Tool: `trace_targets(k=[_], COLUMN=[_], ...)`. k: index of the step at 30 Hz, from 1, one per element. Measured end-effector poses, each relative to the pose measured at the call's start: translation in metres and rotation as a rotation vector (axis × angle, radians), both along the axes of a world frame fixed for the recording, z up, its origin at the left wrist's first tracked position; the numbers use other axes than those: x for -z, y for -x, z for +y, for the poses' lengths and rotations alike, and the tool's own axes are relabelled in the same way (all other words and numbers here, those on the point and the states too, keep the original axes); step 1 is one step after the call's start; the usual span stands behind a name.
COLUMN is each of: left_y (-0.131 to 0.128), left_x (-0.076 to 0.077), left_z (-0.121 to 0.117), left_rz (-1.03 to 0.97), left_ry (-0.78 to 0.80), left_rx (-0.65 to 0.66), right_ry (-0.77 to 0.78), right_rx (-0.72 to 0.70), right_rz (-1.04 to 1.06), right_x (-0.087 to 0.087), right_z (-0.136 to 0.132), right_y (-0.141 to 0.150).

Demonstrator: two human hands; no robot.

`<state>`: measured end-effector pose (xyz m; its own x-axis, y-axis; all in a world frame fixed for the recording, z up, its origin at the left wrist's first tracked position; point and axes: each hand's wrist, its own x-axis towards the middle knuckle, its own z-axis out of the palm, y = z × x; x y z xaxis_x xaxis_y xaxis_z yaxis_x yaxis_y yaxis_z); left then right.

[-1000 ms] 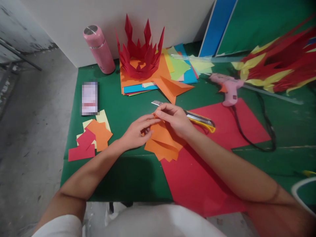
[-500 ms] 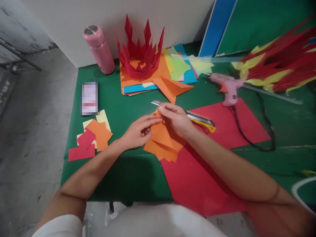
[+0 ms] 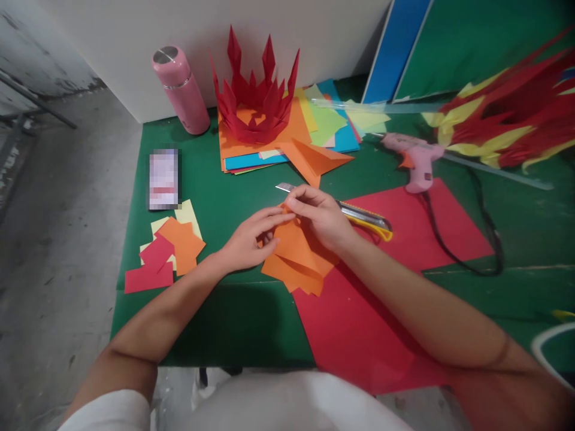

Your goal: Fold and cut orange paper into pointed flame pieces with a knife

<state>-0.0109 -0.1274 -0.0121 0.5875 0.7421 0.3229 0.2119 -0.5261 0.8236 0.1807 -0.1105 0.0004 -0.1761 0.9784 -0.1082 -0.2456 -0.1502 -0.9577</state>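
Both hands are on a folded piece of orange paper with jagged lower edges, in the middle of the table. My right hand pinches its top tip between thumb and fingers. My left hand grips the paper's left side, its fingers laid over the front near the tip. Just behind the right hand lies a yellow utility knife, its blade out and pointing left; the hand hides part of it. Beyond that, a folded orange paper star shape rests at the edge of the paper stack.
Red paper sheets spread under my right forearm. A pink glue gun with a black cord lies at right. At the back stand a red paper crown and a pink bottle. Paper scraps and a phone lie left.
Almost nothing differs. The right hand's fingers have shifted very slightly at the paper's tip; the left hand stays in place.
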Motion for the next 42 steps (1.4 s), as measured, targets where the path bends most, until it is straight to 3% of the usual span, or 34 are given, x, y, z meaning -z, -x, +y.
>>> trace_targets(k=[9, 32, 42], left_y=[-0.0008, -0.0003, 0.0035], left_x=[-0.0027, -0.0022, 0.0024], left_z=[0.0007, 0.0017, 0.003], left_rz=[0.004, 0.008, -0.082], left_ry=[-0.001, 0.009, 0.135], left_rx=[0.018, 0.025, -0.023], right_ry=[0.063, -0.017, -0.035], right_rx=[-0.022, -0.036, -0.049], right_rz=[0.042, -0.039, -0.048], right_x=[0.0004, -0.0045, -0.0027], right_z=[0.0011, 0.0009, 0.0016], right_y=[-0.0019, 0.0003, -0.0004])
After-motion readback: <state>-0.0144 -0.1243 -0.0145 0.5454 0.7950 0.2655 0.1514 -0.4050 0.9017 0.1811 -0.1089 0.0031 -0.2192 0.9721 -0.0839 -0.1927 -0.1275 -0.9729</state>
